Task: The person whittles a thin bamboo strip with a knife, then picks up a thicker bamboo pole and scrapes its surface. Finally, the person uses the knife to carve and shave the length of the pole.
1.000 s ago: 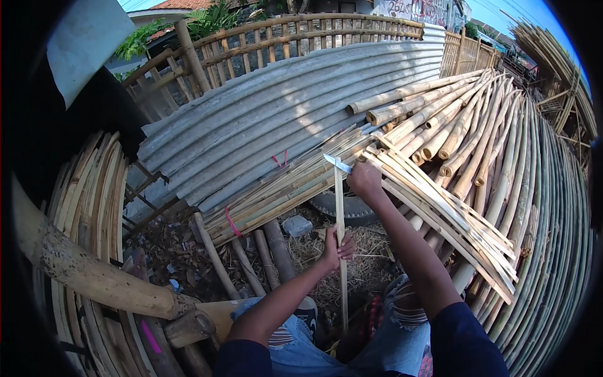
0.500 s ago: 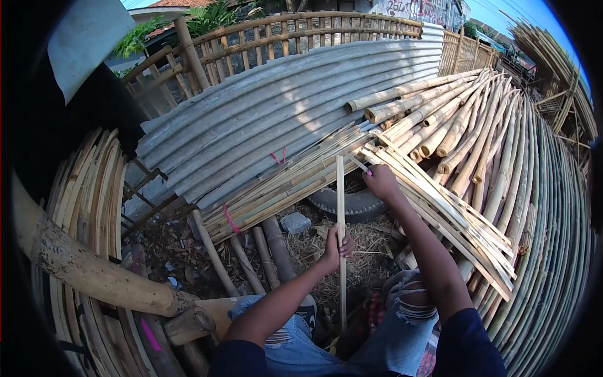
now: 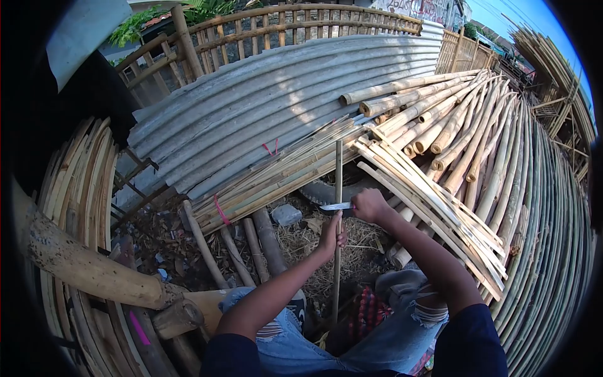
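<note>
Slatted fence [image 3: 281,27] behind corrugated sheet [image 3: 251,103]

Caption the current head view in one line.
Left hand grips an upright bamboo strip while the right hand holds a knife across it.

Both forearms angled inward, left hand [image 3: 332,233] and right hand [image 3: 370,205] closed, close together

Grey sheet [image 3: 251,94], pink tie [image 3: 221,210], blue jeans [image 3: 383,336], silvery blade [image 3: 336,206], and cloth [image 3: 366,312] (rather loudly) checked red and black.
</note>
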`<state>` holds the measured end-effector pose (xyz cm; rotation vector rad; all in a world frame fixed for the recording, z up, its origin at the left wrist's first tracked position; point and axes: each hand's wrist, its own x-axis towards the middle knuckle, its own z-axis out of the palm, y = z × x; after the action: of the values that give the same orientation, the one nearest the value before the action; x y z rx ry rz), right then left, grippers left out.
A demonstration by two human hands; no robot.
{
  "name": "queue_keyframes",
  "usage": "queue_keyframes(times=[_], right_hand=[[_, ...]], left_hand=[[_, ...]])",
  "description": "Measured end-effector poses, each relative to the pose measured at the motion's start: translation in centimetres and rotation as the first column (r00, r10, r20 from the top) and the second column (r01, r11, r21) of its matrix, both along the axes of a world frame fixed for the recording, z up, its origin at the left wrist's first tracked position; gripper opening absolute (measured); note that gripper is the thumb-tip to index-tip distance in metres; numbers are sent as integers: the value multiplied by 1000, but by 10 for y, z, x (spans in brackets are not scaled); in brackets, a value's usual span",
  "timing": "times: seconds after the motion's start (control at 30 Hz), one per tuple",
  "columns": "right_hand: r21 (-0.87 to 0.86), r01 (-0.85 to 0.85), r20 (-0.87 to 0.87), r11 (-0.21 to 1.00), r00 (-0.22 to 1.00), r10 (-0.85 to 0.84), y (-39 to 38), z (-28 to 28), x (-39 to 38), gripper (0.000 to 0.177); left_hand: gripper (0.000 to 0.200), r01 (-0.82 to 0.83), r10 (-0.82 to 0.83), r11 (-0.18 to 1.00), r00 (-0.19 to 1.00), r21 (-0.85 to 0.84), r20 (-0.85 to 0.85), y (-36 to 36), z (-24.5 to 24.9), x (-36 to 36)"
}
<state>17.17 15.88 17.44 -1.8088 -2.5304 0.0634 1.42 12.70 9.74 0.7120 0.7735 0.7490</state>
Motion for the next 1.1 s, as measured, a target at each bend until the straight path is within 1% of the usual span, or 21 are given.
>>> queue_keyframes(times=[0.03, 0.1, 0.13, 0.2, 0.23, 0.33, 0.43, 0.47, 0.53, 0.57, 0.6, 0.67, 0.7, 0.77, 0.8, 0.87, 0.9, 0.93, 1.0, 1.07, 1.1], right_hand=[[-5, -3, 0, 1000, 1000, 3, 4, 1, 1, 21], [110, 150, -70, 983, 987, -142, 17, 4, 6, 22], [111, 150, -70, 982, 987, -143, 24, 4, 8, 22], [164, 335, -242, 928, 925, -292, 39, 5, 9, 24], [163, 334, -246, 928, 925, -289, 47, 7, 10, 24], [115, 461, -405, 880, 831, -382, 72, 14, 8, 27], [-9, 545, -496, 838, 725, -478, 97, 0, 3, 32], [-11, 541, -508, 841, 721, -471, 105, -13, 7, 32], [325, 334, -423, 885, 888, -180, 105, -17, 6, 34], [58, 544, -739, 837, 587, -330, 107, -17, 7, 34], [-60, 532, -807, 845, 472, -354, 102, -7, 9, 33], [60, 392, -821, 918, 542, -178, 88, -2, 16, 32], [52, 393, -812, 918, 552, -190, 76, 5, 16, 32], [57, 234, -660, 970, 738, -139, 51, 15, 16, 29], [52, 232, -649, 971, 747, -144, 45, 10, 17, 29], [81, -41, -434, 996, 898, 73, 31, -2, 21, 25], [102, -115, -381, 988, 913, 145, 19, 7, 14, 20], [97, -120, -372, 988, 916, 147, 16, 0, 12, 20], [115, -100, -217, 988, 968, 123, 16, -11, 9, 18], [120, -49, -183, 992, 981, 71, 23, -4, 11, 18], [183, 118, -231, 976, 970, -74, 32, 3, 14, 18]], left_hand=[[49, -9, 9, 1000, 1000, 26, 30, -2, 3, 1], [49, -7, 6, 1000, 1000, 16, 23, -3, 2, 1], [49, -1, 1, 1000, 1000, 12, 13, -3, 2, 2], [47, 1, 0, 1000, 999, -10, 42, -4, 1, 3], [45, 3, 0, 999, 997, -35, 71, -5, 0, 3], [45, -8, 11, 999, 998, -51, 64, -5, -2, 3], [48, 32, -31, 999, 998, -15, 48, -8, -1, 0], [50, 55, -56, 998, 997, 10, 51, -7, -1, -1], [49, 69, -68, 997, 997, -27, 43, -5, 0, -7], [49, 66, -65, 998, 996, -22, 59, -5, -1, -9], [48, 63, -61, 998, 995, -23, 82, -7, -1, -9], [48, 80, -74, 996, 987, -39, 144, -6, -4, -10], [48, 85, -79, 996, 987, -35, 139, -6, -4, -9], [49, 96, -87, 994, 986, -54, 145, -6, 0, -8], [49, 95, -84, 994, 984, -61, 159, -6, 0, -8], [50, 159, -143, 985, 964, -58, 223, -4, 1, -8], [51, 175, -151, 980, 963, -91, 223, -4, 1, -7], [51, 172, -147, 981, 961, -93, 233, -3, -2, -7], [52, 214, -192, 975, 943, -55, 271, -2, -7, -4], [52, 181, -159, 982, 952, -62, 260, -4, -9, 0], [52, 200, -181, 979, 944, -43, 274, -4, -9, 0]])
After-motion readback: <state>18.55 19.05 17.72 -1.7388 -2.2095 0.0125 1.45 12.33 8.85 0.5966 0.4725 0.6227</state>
